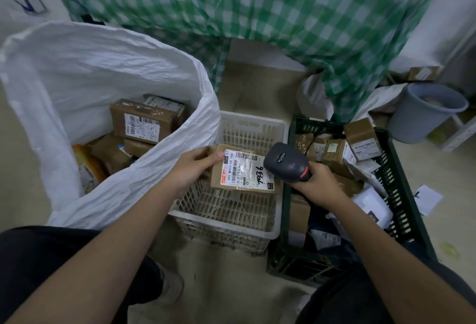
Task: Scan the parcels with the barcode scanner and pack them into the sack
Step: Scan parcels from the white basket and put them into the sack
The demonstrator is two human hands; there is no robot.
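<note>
My left hand (193, 172) grips the left edge of a small brown parcel (240, 169) with a white shipping label facing up, held over the white plastic basket (273, 223). In my right hand (316, 182) is a dark grey barcode scanner (286, 162), its head right beside the parcel's label. To the left stands the open white sack (128, 179), with several brown parcels (140, 124) inside. More parcels (360, 139) lie in the dark green crate (398, 187) on the right.
A green checked bag (283, 14) hangs across the back. At the far right a grey bucket (425, 113) stands on the floor, with a scrap of paper (428, 200) near the crate. Flat cardboard (252, 86) lies behind the basket. My legs fill the bottom corners.
</note>
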